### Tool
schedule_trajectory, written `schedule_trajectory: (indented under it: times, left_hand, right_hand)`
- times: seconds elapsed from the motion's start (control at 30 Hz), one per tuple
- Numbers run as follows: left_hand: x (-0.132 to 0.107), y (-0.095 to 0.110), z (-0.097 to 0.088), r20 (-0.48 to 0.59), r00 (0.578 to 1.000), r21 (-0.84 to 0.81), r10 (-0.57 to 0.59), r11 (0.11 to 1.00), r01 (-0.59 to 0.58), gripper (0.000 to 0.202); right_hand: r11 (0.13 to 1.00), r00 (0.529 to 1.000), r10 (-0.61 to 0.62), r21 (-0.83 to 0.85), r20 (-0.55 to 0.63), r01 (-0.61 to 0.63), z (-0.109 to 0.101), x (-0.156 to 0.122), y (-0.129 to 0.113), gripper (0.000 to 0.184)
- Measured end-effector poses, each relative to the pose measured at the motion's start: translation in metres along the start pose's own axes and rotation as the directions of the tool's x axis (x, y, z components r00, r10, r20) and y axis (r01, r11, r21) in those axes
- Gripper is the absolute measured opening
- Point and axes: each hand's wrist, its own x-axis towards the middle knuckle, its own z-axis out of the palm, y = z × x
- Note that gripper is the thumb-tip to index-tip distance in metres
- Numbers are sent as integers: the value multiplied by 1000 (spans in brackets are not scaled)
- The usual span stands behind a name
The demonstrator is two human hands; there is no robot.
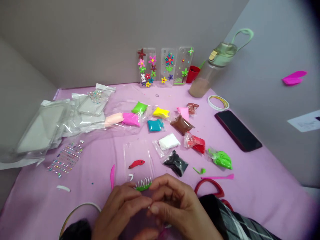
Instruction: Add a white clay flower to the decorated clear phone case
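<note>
My left hand (119,206) and my right hand (178,207) meet low in the middle of the head view, fingers curled. A tiny bit of white clay (149,207) shows between the right thumb and the left index fingertip. Just beyond the fingers lies a clear phone case (137,150). On it are a red clay shape (136,164), a small curved white clay piece (130,177) and a green clay strip (143,187) topped with thin white strands. The hands partly cover the case's near end. A pink modelling tool (112,175) lies left of it.
Clay packets, including white (169,141) and black (175,163), lie beyond the hands. Red-handled scissors (212,185) sit by my right sleeve. A phone (237,130) and a bottle (206,73) stand right; wrapped cases (42,126) and a gem sheet (66,159) lie left.
</note>
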Motion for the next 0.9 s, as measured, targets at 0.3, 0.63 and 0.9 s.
schedule_trajectory:
  times: [0.3, 0.63, 0.9]
  left_hand:
    - [0, -1, 2, 2, 1000, -3, 28, 1000, -28, 8]
    - [-2, -3, 3, 21, 999, 86, 48, 995, -49, 15]
    - [0, -2, 1, 67, 993, 95, 93, 991, -99, 17]
  right_hand:
    - [999, 999, -26, -34, 47, 28, -1, -2, 5, 39]
    - [999, 1000, -6, -36, 28, 7, 0, -2, 4, 37]
    - [995, 999, 16, -96, 42, -12, -2, -1, 7, 38]
